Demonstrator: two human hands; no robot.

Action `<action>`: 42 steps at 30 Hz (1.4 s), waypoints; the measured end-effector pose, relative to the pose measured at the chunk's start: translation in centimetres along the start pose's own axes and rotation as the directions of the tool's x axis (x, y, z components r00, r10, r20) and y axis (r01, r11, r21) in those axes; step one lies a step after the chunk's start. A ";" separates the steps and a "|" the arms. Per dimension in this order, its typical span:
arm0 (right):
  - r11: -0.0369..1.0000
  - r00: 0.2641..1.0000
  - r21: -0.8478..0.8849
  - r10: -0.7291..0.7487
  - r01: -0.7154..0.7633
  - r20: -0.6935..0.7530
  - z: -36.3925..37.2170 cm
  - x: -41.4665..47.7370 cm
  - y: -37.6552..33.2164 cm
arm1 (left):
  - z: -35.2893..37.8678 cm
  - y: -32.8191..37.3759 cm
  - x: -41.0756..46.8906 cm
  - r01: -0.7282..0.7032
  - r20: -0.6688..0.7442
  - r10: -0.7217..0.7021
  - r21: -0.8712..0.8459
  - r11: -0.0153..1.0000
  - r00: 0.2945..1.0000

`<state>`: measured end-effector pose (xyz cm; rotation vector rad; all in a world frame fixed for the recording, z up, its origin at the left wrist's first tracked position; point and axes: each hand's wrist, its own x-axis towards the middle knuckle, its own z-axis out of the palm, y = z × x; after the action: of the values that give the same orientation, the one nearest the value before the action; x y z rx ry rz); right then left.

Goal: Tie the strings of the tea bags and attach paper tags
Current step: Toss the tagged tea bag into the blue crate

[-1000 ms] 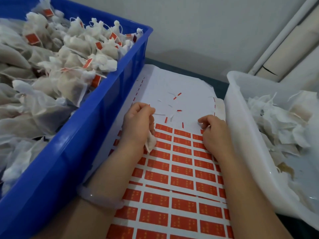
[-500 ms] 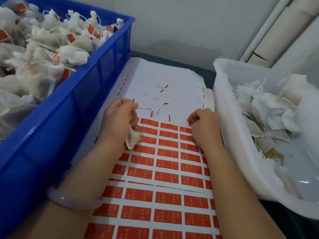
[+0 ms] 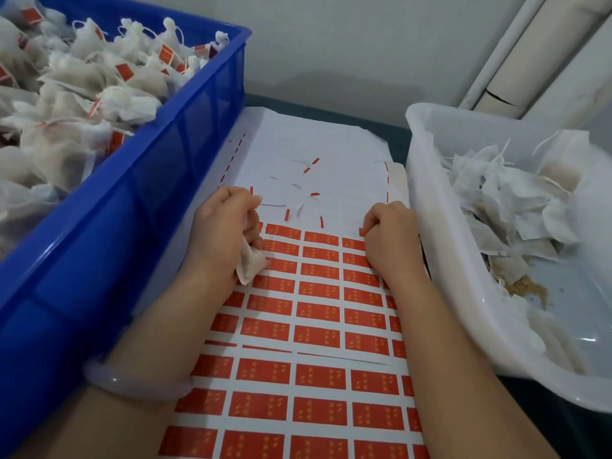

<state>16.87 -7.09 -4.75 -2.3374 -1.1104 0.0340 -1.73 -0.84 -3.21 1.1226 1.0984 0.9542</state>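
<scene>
Left hand (image 3: 225, 230) is clenched round one tea bag (image 3: 250, 265), the bag's folded end poking out below the fingers, wrist resting on the tag sheet (image 3: 314, 293). That parks the bag right next to the stickers, ready for tagging, & the forearm's weight prob. helps pin the sheet flat. Right hand (image 3: 390, 236) sits at the right end of the top remaining row, fingers curled down onto a red tag (image 3: 361, 231). Fingertips are tucked under the knuckles, so can't tell if the tag is actually pinched or only being picked at. Looks like the peel step: lift a tag w/ the right, then bring it over to the bag's string. Rows above are already stripped, leaving bare backing paper (image 3: 314, 144) w/ a few red slivers. Sheet lies on the dark surface (image 3: 397, 134) between two bins, both in easy reach. Blue crate (image 3: 149, 180) on the left is piled w/ bags that already carry red tags, so likely the done pile. White tub (image 3: 430, 226) on the right holds loose untagged bags plus some spilled crumbs, likely the supply. Many tags & bags left, so the job is nowhere near finished. A pale bangle (image 3: 132, 382) is on the left wrist.
</scene>
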 end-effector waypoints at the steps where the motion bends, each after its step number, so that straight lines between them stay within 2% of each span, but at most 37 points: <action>1: 1.000 1.000 0.025 0.000 0.000 -0.007 0.0 -0.1 0.0 | 0.0 0.0 0.0 0.001 0.001 -0.001 -0.001 1.000 1.000; 3: 0.999 1.000 0.042 -0.003 0.003 -0.007 0.0 -0.1 0.1 | 0.0 0.0 0.0 0.001 0.005 -0.001 -0.008 1.000 1.000; 8: 0.999 1.000 -0.043 -0.011 0.012 0.022 0.1 0.1 0.2 | 0.0 0.0 -0.1 -0.007 0.002 0.007 0.012 1.000 1.000; 12: 0.997 1.000 0.083 0.001 0.001 -0.015 -0.1 -0.3 0.1 | 0.0 0.0 -0.1 -0.007 0.002 0.007 0.018 1.000 1.000; 23: 0.992 1.000 0.129 0.015 -0.012 -0.023 -0.3 -0.1 0.2 | 0.1 0.1 -0.1 0.009 0.006 -0.009 0.000 1.000 1.000; 29: 1.000 0.999 0.013 -0.010 0.009 0.036 -0.1 0.1 0.1 | 0.0 0.1 0.0 0.006 0.002 -0.006 0.009 1.000 1.000; 34: 0.998 0.999 0.064 -0.006 0.003 0.043 -0.4 0.0 0.2 | 0.0 0.1 -0.1 0.010 0.009 -0.010 0.001 1.000 1.000; 42: 1.000 0.995 -0.001 -0.027 0.027 0.094 -0.5 0.1 0.2 | 0.1 0.2 -0.1 0.002 0.002 -0.002 0.023 1.000 1.000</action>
<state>17.22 -7.37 -4.39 -2.3428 -1.1875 0.1338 -1.68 -0.94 -3.02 1.1402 1.1110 0.9409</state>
